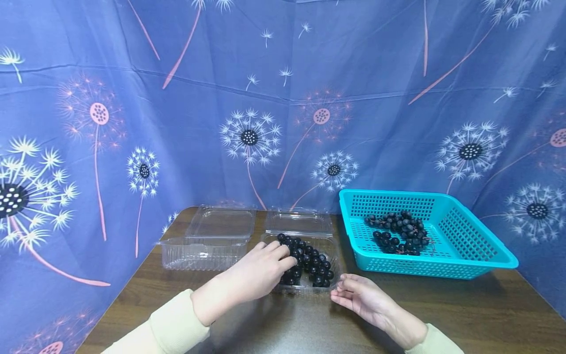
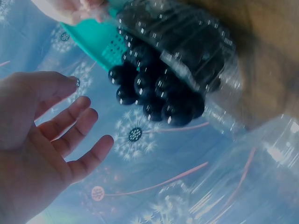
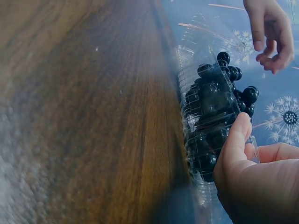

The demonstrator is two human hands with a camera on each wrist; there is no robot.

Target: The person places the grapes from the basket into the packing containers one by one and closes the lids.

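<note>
A clear plastic clamshell box (image 1: 334, 250) with its lid folded back stands on the table, filled with dark grapes (image 1: 315, 260). My left hand (image 1: 261, 270) is over the left side of the grapes. In the left wrist view that left hand (image 2: 51, 140) has loosely spread fingers and nothing in them, apart from the bunch. My right hand (image 1: 364, 301) is at the box's front right corner. The right wrist view shows the right hand (image 3: 257, 182) pinching the rim of the box (image 3: 189, 112) between thumb and fingers.
Left of the filled box is a second clear clamshell box (image 1: 205, 255), its lid open towards the back. A turquoise basket (image 1: 435, 265) stands at the right, holding more dark grapes (image 1: 400, 228) on stems. Behind the table hangs a blue dandelion-patterned cloth (image 1: 283, 123).
</note>
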